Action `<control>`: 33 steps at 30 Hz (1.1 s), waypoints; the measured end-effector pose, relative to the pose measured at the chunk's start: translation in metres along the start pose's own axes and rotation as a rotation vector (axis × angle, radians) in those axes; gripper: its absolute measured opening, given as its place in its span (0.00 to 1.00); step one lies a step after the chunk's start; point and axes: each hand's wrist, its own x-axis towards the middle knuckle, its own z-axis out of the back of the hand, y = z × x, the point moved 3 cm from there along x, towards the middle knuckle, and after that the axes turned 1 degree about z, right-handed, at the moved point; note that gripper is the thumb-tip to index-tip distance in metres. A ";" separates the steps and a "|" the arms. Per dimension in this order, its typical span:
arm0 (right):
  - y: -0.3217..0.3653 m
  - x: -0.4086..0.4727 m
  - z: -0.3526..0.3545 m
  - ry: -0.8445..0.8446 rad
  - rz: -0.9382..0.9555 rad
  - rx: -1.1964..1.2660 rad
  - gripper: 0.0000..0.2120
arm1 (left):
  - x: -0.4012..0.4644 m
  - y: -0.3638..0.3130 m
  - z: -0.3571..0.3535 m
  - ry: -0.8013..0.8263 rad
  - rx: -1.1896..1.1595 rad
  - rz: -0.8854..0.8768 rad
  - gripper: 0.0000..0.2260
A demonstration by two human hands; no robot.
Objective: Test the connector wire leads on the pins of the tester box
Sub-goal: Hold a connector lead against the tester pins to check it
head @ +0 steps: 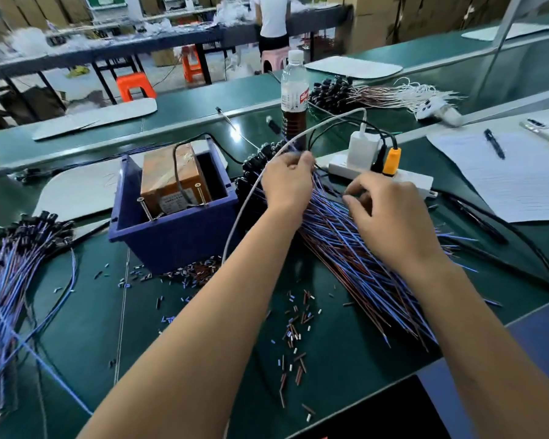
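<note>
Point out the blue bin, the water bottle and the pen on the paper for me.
blue bin [175, 239], head view, on its front wall.
water bottle [294, 90], head view, on its label.
pen [494, 144], head view, on the middle of its barrel.

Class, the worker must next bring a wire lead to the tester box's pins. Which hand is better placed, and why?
Probably the left hand: it already pinches leads from the wire bundle and is nearer the tester box. The right hand is farther away.

The light is bright and soft, with a shiny spot on my green table [254, 128]. Far things look blurry. The edges bend.
</note>
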 end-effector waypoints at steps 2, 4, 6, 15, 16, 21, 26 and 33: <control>0.000 -0.003 -0.004 0.056 -0.011 -0.074 0.04 | 0.003 0.007 0.009 -0.067 0.437 -0.114 0.18; 0.004 -0.008 -0.009 0.075 0.004 -0.121 0.05 | 0.003 0.012 0.015 -0.065 0.636 -0.137 0.19; 0.008 -0.012 -0.014 0.065 0.022 -0.143 0.05 | 0.002 0.014 0.017 -0.057 0.690 -0.144 0.19; 0.063 -0.027 -0.036 -0.064 0.115 -0.011 0.02 | -0.051 0.020 0.099 0.288 0.587 -0.139 0.20; 0.082 -0.031 -0.043 -0.021 0.179 0.057 0.02 | -0.057 0.024 0.123 0.314 0.581 -0.076 0.20; 0.172 -0.056 -0.096 0.519 0.485 0.142 0.09 | -0.081 0.052 0.245 0.185 0.456 0.174 0.18; 0.257 -0.080 -0.159 0.901 0.732 -0.009 0.10 | -0.067 0.075 0.340 -0.474 0.726 0.181 0.12; 0.299 -0.078 -0.201 0.987 0.689 -0.189 0.09 | -0.037 0.117 0.353 -0.391 1.293 0.347 0.19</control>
